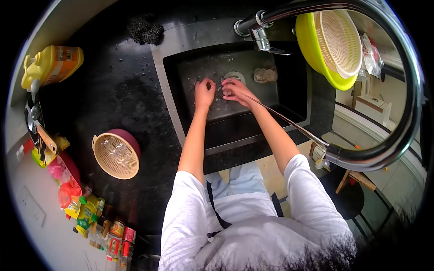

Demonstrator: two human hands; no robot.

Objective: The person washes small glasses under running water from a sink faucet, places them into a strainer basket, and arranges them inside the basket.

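Both my hands are inside the dark sink (181, 104). My left hand (205, 94) has its fingers curled in a pinch, and whatever sits between them is too small to make out. Close beside it, my right hand (239, 92) is closed around a small clear cup (226, 91), whose outline is partly hidden by the fingers. A thin stream of water (285, 119) runs from the faucet spout (329, 148) to my right hand. Beyond the hands lie a round pale drain (235, 77) and a crumpled beige cloth (265, 75).
Left on the black counter stands a beige basket (116, 168) holding several clear cups. A black scrubber (145, 29) lies behind the sink. The faucet (261, 38) arches over the right side, near a green basin (312, 49). A yellow jug (61, 63) and several bottles line the wall.
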